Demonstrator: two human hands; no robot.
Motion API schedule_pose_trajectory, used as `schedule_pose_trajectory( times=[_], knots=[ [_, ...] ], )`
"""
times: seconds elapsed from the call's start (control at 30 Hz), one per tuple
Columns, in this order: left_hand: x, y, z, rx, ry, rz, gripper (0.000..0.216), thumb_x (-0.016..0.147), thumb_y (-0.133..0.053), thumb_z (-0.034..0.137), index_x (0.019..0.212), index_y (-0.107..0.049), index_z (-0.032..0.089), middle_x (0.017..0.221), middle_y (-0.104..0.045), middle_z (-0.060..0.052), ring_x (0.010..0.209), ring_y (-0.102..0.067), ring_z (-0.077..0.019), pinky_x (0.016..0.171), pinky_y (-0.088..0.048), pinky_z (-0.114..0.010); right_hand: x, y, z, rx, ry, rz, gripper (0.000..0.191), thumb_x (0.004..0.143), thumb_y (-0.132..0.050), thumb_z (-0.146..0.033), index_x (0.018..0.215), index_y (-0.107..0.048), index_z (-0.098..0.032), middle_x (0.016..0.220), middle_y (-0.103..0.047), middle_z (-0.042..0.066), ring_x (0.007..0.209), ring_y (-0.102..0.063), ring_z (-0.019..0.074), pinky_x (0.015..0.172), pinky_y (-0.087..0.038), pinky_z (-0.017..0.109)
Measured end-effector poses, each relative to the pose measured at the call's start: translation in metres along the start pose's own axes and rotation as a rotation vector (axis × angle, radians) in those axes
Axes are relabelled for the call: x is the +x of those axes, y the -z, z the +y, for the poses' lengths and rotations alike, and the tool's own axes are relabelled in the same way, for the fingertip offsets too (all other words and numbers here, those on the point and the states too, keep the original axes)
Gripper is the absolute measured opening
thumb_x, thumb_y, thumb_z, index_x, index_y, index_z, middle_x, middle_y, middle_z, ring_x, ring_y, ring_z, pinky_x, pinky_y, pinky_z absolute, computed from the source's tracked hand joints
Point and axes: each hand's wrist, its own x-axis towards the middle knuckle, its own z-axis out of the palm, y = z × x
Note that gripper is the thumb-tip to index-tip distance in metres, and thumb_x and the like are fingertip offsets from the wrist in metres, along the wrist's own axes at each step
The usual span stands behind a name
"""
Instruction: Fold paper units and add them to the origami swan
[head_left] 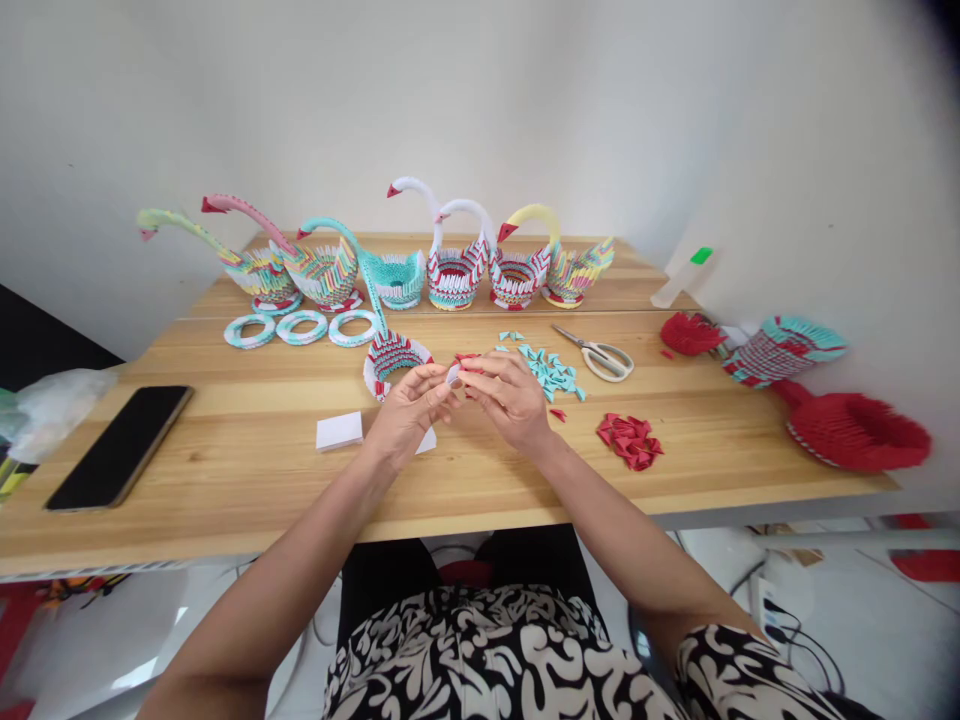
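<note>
My left hand (409, 410) and my right hand (511, 395) meet above the table, both closed on a small white folded paper piece (452, 374) pinched between their fingertips. Just behind them stands a partly hidden ring-shaped red, white and teal paper base (394, 360). White paper slips (339, 431) lie left of my left hand, and another sheet (427, 441) shows partly beneath it. Beyond my right hand are loose teal folded paper triangles (551, 372). A heap of red folded triangles (630, 441) lies further right.
Several folded-paper swans (457, 275) line the back of the table. Teal and white paper rings (302, 327) lie in front of them. Scissors (606, 360) rest right of centre, a phone (120, 447) at left. A red paper basket (862, 432) stands near the right edge.
</note>
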Motion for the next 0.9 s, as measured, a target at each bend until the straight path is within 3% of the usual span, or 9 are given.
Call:
schedule_pose_trajectory(
  times=[0.27,0.4,0.63,0.9],
  knots=[
    [0.0,0.001,0.0,0.031,-0.01,0.017,0.041,0.064,-0.083,0.031,0.097,-0.063,0.019,0.088,-0.069,-0.001,0.068,-0.065,-0.0118,0.054,-0.048,-0.02,-0.001,-0.002,-0.002,0.048,-0.001,-0.001,0.016,0.092,-0.056,-0.021,0.088,-0.07,-0.028,0.089,-0.07,0.004,0.089,-0.062,0.0193,0.086,-0.048,0.04],
    [-0.002,0.0,0.002,0.231,-0.077,0.055,0.036,0.07,-0.077,0.039,0.096,-0.068,0.016,0.082,-0.071,-0.005,0.068,-0.064,-0.0137,0.059,-0.049,-0.023,0.0,-0.001,-0.002,0.009,0.056,0.025,0.019,0.091,-0.055,-0.018,0.084,-0.07,-0.028,0.084,-0.07,0.003,0.086,-0.062,0.0186,0.081,-0.048,0.038],
    [-0.004,0.002,0.011,0.68,-0.155,0.101,0.036,0.078,-0.065,0.048,0.063,-0.068,0.015,0.06,-0.065,-0.003,0.053,-0.052,-0.0112,0.051,-0.043,-0.022,-0.001,-0.002,-0.003,0.004,0.042,-0.023,0.021,0.092,-0.055,-0.019,0.082,-0.07,-0.029,0.086,-0.071,0.001,0.089,-0.06,0.0179,0.081,-0.05,0.036],
    [-0.004,0.001,0.011,0.771,-0.217,0.118,0.026,0.076,-0.064,0.039,0.064,-0.066,0.016,0.058,-0.062,-0.001,0.051,-0.048,-0.0104,0.05,-0.039,-0.022,-0.001,-0.006,0.004,0.001,0.03,-0.044,0.014,0.091,-0.058,-0.023,0.086,-0.07,-0.027,0.093,-0.072,0.003,0.093,-0.061,0.02,0.084,-0.049,0.038]
  ],
)
